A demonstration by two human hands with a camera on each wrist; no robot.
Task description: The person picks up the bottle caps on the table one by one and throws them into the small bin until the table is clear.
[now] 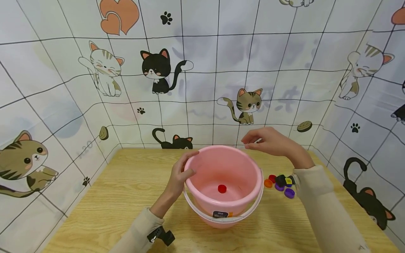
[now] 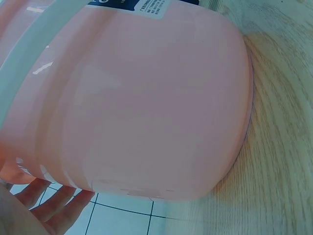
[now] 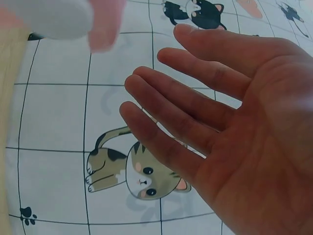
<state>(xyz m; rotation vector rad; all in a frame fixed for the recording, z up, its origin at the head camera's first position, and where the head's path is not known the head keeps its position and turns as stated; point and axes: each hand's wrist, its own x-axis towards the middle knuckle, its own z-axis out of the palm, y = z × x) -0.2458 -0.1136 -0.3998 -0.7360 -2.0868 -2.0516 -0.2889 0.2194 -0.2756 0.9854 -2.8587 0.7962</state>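
Observation:
A pink bucket (image 1: 221,207) stands upright on the wooden table, its white handle hanging down at the front. Inside, on the bottom, lies a red cap (image 1: 222,189). The left hand (image 1: 178,175) grips the bucket's left rim, thumb inside and fingers outside; in the left wrist view its fingers (image 2: 63,208) lie against the pink wall (image 2: 146,107). The right hand (image 1: 269,141) is raised above and beyond the bucket's right rim, holding nothing; the right wrist view shows its palm (image 3: 254,132) with fingers spread and slightly bent.
Several caps, among them an orange one (image 1: 268,183) and a purple one (image 1: 289,193), lie on the table (image 1: 133,196) right of the bucket, partly behind the right wrist's camera (image 1: 281,180). A cat-printed tiled sheet (image 1: 202,88) surrounds the table's back and sides.

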